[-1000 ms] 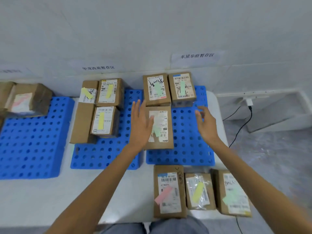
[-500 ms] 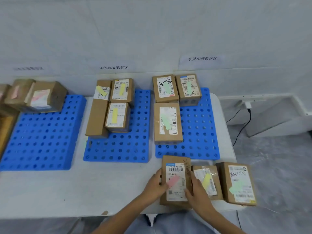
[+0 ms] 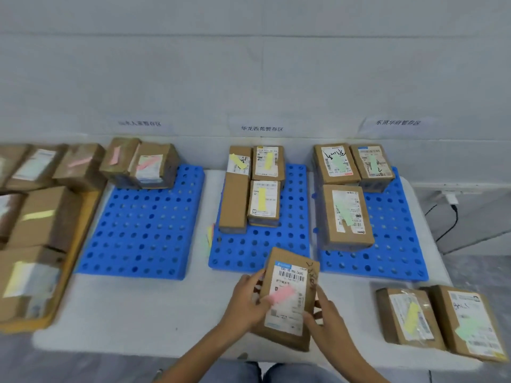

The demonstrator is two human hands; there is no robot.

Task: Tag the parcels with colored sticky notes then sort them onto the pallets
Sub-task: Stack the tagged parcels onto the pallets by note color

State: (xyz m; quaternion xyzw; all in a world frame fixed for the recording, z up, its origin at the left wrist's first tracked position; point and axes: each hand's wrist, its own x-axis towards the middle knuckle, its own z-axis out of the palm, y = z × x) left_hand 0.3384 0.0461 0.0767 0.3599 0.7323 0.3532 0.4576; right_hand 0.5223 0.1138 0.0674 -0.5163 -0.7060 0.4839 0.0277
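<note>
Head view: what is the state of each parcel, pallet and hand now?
Pink-tagged parcel: held in both hands, tilted, not on a pallet.
Left hand: grips its left edge.
Right hand: grips its right edge.
Left pallet: carries pink-noted parcels.
Middle pallet: carries three yellow-noted parcels.
Right pallet: carries three green-noted parcels.
Yellow-tagged parcel: on table, unsorted.
Green-tagged parcel: on table, unsorted.

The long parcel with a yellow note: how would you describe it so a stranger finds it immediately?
On the white table, take the middle blue pallet. The long parcel lies along its left edge; unlike the two shorter yellow-tagged boxes beside it, its label and note sit only at the far end.
</note>
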